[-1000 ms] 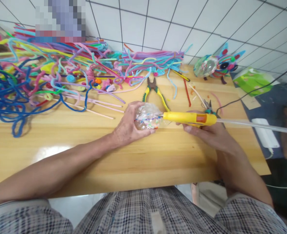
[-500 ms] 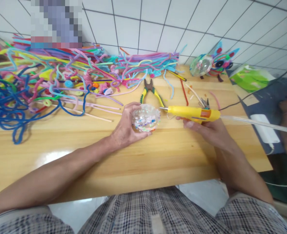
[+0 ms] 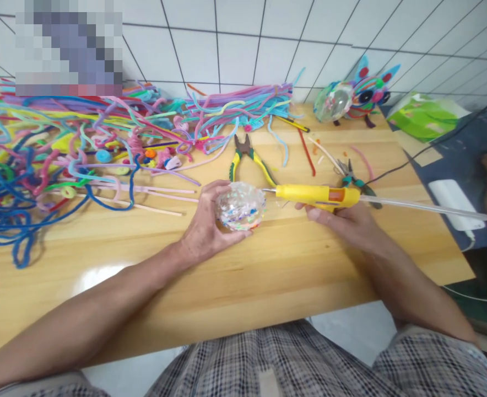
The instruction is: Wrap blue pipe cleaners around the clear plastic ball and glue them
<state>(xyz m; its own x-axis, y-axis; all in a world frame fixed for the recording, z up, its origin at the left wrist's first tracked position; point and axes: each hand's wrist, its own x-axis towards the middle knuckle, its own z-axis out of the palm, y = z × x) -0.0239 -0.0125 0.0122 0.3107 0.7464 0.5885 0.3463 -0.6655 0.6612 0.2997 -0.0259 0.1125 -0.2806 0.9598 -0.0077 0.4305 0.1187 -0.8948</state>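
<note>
the left hand [image 3: 205, 230] is cupping a clear ball [image 3: 241, 205] filled with coloured bits, fingers curled around its near and left side, so the ball is sitting just off the wooden table [image 3: 243, 275] with its far right face left bare. the right hand [image 3: 342, 220] is closed around a yellow glue gun [image 3: 315, 194], holding it level, its metal tip pointing left toward the ball and seeming to be just touching or just short of that bare face; the view is too small there to be sure. a clear glue stick [image 3: 421, 206] is sticking out of the back of the gun, trailing away to the right of the grip.

judging by this, the step in hand is the gluing of the ball's surface. the next move is calling for a steady left grip that keeps the bare patch turned to the nozzle, and a gentle squeeze from the right fingers with the tip kept on one spot.

both forearms are reaching forward over the table edge, wrists low, meeting at the middle. beyond the grip, yellow-handled pliers [image 3: 249, 160] are lying on the table, and further back and left a heap of pipe cleaners [image 3: 82, 143]
</note>
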